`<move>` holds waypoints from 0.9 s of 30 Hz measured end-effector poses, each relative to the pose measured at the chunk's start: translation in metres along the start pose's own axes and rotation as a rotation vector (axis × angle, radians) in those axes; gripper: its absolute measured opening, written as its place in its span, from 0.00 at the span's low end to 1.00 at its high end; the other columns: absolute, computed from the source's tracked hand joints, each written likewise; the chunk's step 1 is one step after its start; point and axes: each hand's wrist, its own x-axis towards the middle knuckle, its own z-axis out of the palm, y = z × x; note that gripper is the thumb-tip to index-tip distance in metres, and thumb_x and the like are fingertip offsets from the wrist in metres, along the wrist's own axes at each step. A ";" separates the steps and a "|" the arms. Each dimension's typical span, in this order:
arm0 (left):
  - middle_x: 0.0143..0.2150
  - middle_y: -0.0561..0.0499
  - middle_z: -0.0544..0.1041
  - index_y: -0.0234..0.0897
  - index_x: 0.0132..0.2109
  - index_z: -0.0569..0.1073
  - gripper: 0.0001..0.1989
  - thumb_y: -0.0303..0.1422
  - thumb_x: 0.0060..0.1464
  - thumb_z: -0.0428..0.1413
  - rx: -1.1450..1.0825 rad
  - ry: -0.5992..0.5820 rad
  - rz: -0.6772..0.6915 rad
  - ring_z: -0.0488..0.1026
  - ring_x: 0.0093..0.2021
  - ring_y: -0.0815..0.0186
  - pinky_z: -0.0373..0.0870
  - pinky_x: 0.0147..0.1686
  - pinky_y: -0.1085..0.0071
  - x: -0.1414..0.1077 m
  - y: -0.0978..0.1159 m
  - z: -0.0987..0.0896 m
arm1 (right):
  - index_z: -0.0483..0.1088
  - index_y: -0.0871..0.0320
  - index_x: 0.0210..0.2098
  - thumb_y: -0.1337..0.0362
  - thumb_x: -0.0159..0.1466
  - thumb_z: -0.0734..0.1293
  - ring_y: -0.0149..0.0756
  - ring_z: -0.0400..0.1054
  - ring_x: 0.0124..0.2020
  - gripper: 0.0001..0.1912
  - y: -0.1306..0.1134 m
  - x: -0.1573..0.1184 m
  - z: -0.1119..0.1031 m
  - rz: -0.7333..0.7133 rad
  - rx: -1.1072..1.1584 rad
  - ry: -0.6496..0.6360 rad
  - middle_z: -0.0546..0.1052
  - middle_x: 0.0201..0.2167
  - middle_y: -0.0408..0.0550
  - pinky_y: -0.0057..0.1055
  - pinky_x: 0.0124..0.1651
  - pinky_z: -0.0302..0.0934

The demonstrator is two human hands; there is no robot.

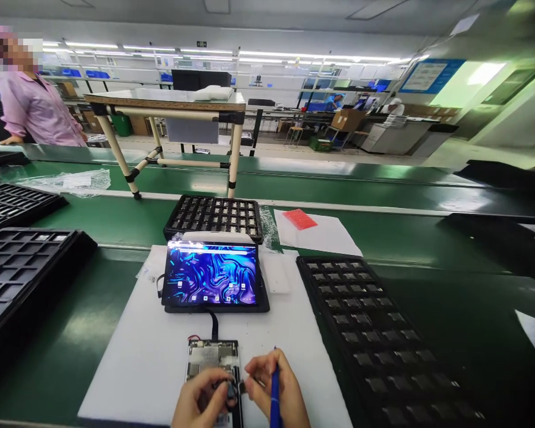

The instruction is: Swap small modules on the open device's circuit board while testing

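Observation:
An opened device with a bare circuit board [205, 355] lies on the white foam sheet [129, 362]. Over its lower right part, my left hand [203, 397] pinches a small grey-blue part [230, 392], whose kind I cannot make out. To the right, my right hand [283, 389] is closed with a slim blue pen-like tool [274, 395] held upright against the palm. Its thumb and fingertips meet at a small dark piece [243, 387] beside the device's edge. A black flat cable [214, 326] runs from the board to a lit tablet screen [211, 273] propped behind it.
Black trays of small metallic parts stand on the right [370, 333] and behind the screen [214, 214]. More black trays [13, 267] are at left on the green belt [116, 285]. A red sheet [299, 219] lies on white paper. A person in pink [40, 110] stands far left.

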 end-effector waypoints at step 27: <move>0.31 0.47 0.76 0.34 0.32 0.78 0.24 0.54 0.40 0.62 -0.096 -0.048 -0.100 0.74 0.28 0.65 0.75 0.31 0.71 -0.009 0.002 0.004 | 0.58 0.54 0.26 0.63 0.55 0.72 0.35 0.73 0.28 0.16 0.011 -0.008 -0.015 -0.087 -0.236 -0.140 0.77 0.28 0.47 0.29 0.32 0.69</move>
